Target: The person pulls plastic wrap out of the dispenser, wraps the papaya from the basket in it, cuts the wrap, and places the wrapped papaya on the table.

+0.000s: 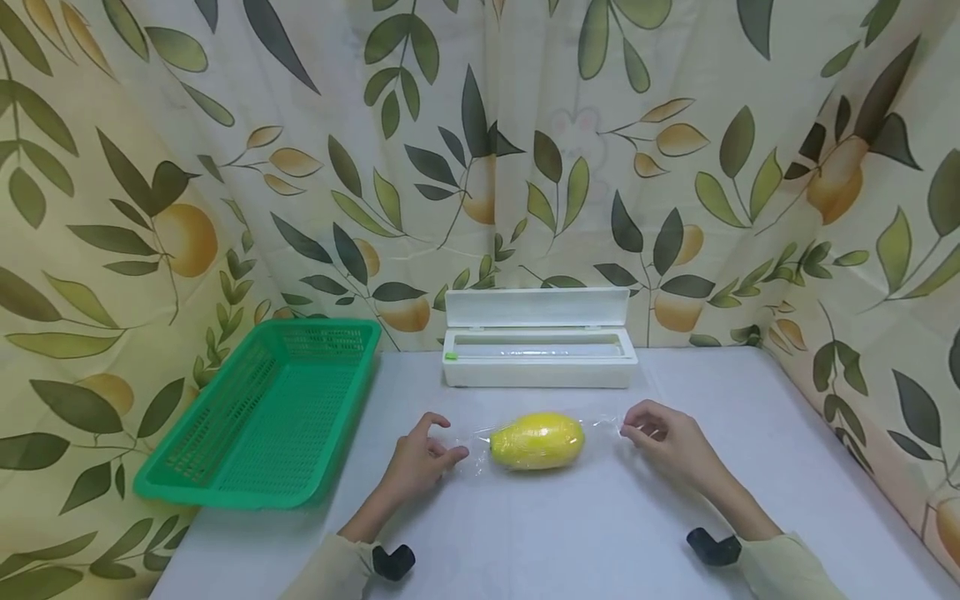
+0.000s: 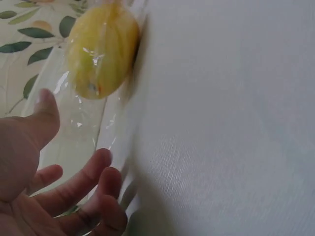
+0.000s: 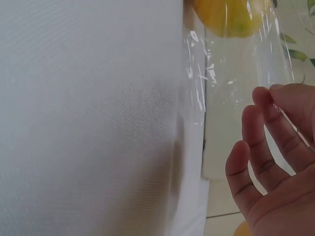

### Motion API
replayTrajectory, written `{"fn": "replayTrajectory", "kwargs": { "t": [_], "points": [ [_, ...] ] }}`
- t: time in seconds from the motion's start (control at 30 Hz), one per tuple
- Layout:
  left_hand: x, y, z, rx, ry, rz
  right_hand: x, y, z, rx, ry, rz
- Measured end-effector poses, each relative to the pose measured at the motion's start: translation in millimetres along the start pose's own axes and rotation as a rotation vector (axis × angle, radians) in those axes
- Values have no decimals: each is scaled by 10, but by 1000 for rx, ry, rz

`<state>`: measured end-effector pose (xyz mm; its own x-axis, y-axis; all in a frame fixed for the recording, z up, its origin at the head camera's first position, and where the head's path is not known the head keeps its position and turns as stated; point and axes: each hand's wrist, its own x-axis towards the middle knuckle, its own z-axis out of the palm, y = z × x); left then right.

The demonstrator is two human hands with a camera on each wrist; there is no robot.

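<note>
Head view: a film-wrapped yellow fruit [image 1: 537, 441] lies on the bench [image 1: 600, 533] between left hand [image 1: 417, 463] and right hand [image 1: 670, 443].

Left wrist view: fingers [image 2: 78, 184] released beside the cling film [image 2: 81, 123].

Right wrist view: fingers [image 3: 268, 120] pinch the film's end.

In your left wrist view the yellow fruit [image 2: 101, 49] is cut by the top edge, and the left hand [image 2: 44, 187] by the bottom. The right wrist view cuts the right hand [image 3: 280, 167]. The dispenser box [image 1: 538, 337] hides its roll.
</note>
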<state>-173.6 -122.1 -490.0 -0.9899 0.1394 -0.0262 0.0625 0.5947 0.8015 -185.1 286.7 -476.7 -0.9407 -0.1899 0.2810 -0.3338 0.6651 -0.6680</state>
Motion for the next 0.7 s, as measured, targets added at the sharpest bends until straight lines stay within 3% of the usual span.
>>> {"fn": "replayTrajectory", "kwargs": {
  "t": [0.13, 0.27, 0.53, 0.7],
  "points": [
    [-44, 10, -7, -22, -89, 20, -9, -13, -2, -12, -12, 19],
    [-70, 24, 14, -50, -131, 51, -17, -11, -1, -26, -23, 37],
    [-64, 22, 12, -89, -153, 60, -45, -7, 2, -32, -32, 29],
    [-36, 6, -11, -49, -126, 122, -62, -23, 2, -39, -52, 41]
  ]
}}
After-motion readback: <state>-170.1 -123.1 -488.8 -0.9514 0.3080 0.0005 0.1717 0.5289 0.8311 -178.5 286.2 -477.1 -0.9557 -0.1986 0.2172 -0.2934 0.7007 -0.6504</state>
